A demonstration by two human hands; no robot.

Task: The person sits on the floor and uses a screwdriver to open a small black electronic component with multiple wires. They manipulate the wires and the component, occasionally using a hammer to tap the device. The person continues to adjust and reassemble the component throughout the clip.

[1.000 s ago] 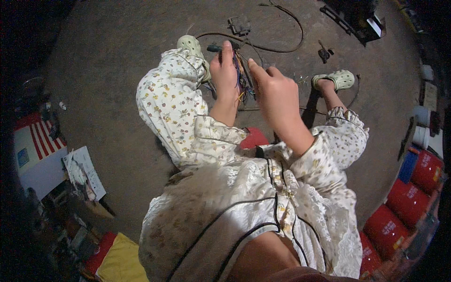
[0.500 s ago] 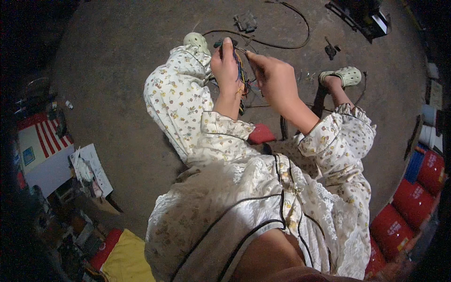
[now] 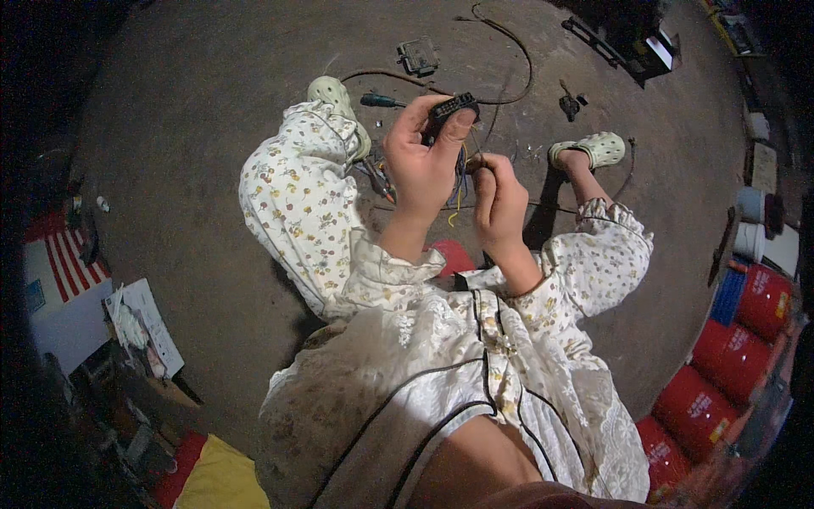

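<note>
My left hand (image 3: 420,174) is closed around a black multi-pin wiring connector (image 3: 454,107), its rows of pin holes facing up, thumb along one side. Thin blue and yellow wires (image 3: 460,182) hang below the connector, between my hands. My right hand (image 3: 504,206) is just to the right and lower, thumb and fingers pinched together close to the wires. Something dark and thin shows at its fingertips, too small to make out. Left of the connector, a dark teal piece with a thin end (image 3: 381,100) shows near my left foot.
A long dark cable (image 3: 527,72) curves over the floor ahead. Beyond my hands lie a flat grey metal box (image 3: 418,56) and a small dark part (image 3: 571,103). Red drums (image 3: 700,410) line the right side; a striped box (image 3: 72,263) and yellow cloth (image 3: 222,477) are at left.
My left hand has turned the connector and brought it nearer, pin face now showing. My right hand has moved down, away from the connector, toward the lower wires. The whole view has shifted slightly.
</note>
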